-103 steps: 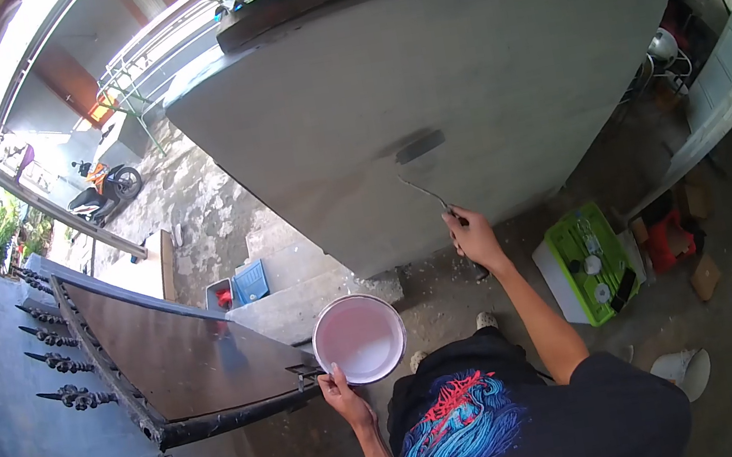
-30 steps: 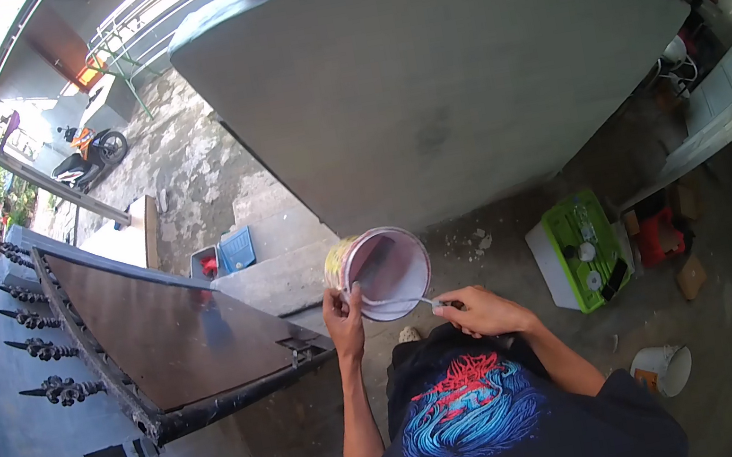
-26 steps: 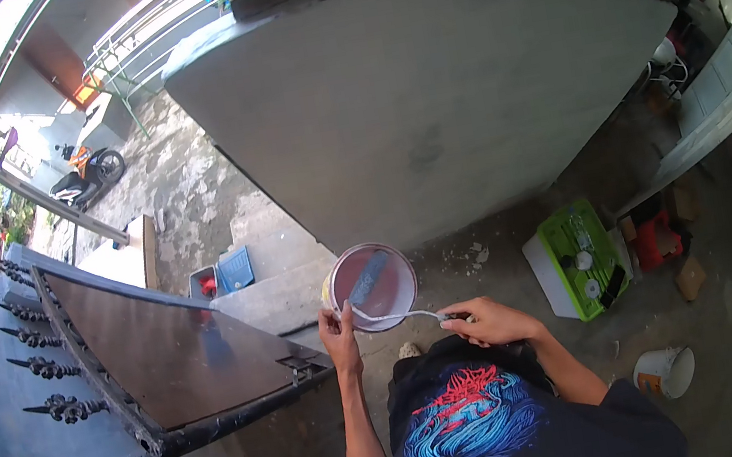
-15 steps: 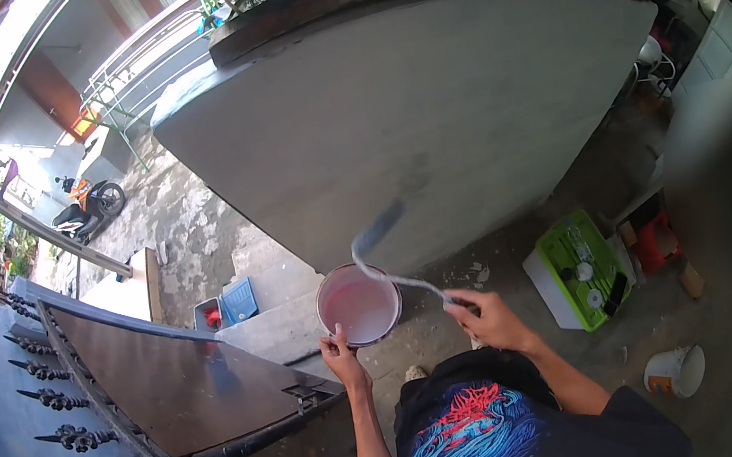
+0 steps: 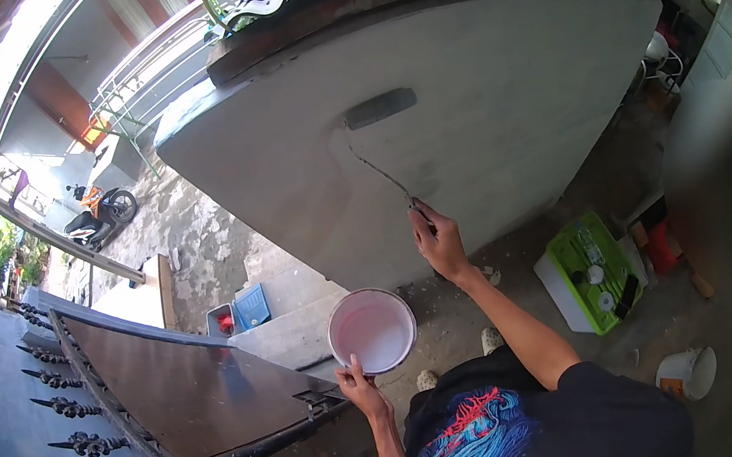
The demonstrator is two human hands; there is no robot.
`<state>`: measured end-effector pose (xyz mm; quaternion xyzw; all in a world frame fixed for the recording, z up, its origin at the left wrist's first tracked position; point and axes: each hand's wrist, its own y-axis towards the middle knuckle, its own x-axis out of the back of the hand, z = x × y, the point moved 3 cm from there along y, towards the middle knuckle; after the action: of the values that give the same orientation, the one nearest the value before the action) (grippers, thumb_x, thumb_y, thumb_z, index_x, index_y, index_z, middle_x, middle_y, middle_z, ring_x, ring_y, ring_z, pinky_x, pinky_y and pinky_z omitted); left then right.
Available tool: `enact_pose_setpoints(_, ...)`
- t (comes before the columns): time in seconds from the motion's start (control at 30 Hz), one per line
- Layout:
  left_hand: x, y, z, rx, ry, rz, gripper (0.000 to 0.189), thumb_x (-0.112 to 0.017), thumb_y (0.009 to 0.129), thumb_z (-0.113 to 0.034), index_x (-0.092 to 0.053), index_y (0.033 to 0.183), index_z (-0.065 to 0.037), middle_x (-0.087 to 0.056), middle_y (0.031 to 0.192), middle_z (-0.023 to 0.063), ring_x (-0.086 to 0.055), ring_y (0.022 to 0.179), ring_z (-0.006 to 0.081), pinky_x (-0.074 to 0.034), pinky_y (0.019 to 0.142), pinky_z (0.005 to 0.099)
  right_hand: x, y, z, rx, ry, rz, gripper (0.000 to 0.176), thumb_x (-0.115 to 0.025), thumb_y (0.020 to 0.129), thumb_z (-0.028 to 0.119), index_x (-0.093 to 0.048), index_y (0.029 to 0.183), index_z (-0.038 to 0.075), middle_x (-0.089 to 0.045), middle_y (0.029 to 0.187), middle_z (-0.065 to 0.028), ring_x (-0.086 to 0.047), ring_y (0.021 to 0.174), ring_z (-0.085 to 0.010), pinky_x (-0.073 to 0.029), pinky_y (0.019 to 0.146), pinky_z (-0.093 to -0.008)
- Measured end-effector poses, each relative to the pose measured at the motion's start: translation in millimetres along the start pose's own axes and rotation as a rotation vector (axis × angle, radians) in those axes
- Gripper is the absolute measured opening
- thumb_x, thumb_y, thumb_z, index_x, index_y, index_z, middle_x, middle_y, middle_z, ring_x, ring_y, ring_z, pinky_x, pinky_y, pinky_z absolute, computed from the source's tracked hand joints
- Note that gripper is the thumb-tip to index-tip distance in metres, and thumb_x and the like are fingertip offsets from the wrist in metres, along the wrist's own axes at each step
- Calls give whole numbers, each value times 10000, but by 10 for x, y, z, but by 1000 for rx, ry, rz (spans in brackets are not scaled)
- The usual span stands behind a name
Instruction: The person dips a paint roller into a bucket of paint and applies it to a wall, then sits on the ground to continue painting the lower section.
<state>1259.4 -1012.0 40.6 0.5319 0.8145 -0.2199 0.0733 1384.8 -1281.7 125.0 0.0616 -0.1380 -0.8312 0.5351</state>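
My right hand (image 5: 437, 238) is wrapped round the handle of a paint roller (image 5: 381, 108), whose grey sleeve lies against the upper middle of the pale wall (image 5: 496, 83). A thin bent rod links handle and sleeve. Low on the left, my left hand (image 5: 363, 390) grips the near rim of a round bucket (image 5: 373, 331), thumb over the edge. Pale pinkish liquid shows inside the bucket, which is held in front of the wall's lower edge. A darker patch marks the wall below the sleeve.
A green-lidded box (image 5: 592, 274) and a white pail (image 5: 688, 374) stand on the floor at the right. On the left is a brown gate (image 5: 189, 381) with black spikes. A blue tray (image 5: 252, 306) lies beyond it, and a motorbike (image 5: 100, 213) is parked farther off.
My right hand has moved up and forward, bringing the roller from above the bucket to higher on the wall. The bucket and my left hand sit slightly lower and farther right in view.
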Motion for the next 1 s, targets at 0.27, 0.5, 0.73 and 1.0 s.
enact_pose_setpoints(0.27,252,-133,25,-15,75,-36,276,-610,950,-192,-381,801,-152,-411,710,-58,-397,590,8,-304,495,161,48,-332,-760,-82,-52,30,406,-523,1004,259,-542,1286,-33,-495,659,19,-426,496,-53,-356,446,-234)
enact_pose_setpoints(0.5,269,-134,5,-24,92,-6,278,-614,949,-201,-382,802,-154,-410,707,-62,-391,582,12,-303,495,171,97,-583,-846,-252,7,40,396,-538,997,264,-560,1261,-31,-475,606,16,-418,484,-43,-349,429,-237)
enact_pose_setpoints(0.73,219,-143,13,44,67,28,268,-609,948,-150,-378,813,-146,-429,729,-53,-413,617,20,-326,523,184,57,-143,-338,-46,-60,36,398,-531,1001,267,-552,1298,2,-447,619,38,-398,484,-33,-343,422,-225)
enact_pose_setpoints(1.0,211,-183,71,62,57,36,262,-618,943,-146,-387,819,-139,-444,727,-48,-431,614,23,-339,529,182,1,-195,-347,-60,-28,19,380,-532,999,254,-566,1264,-16,-451,618,14,-385,499,-47,-351,447,-240)
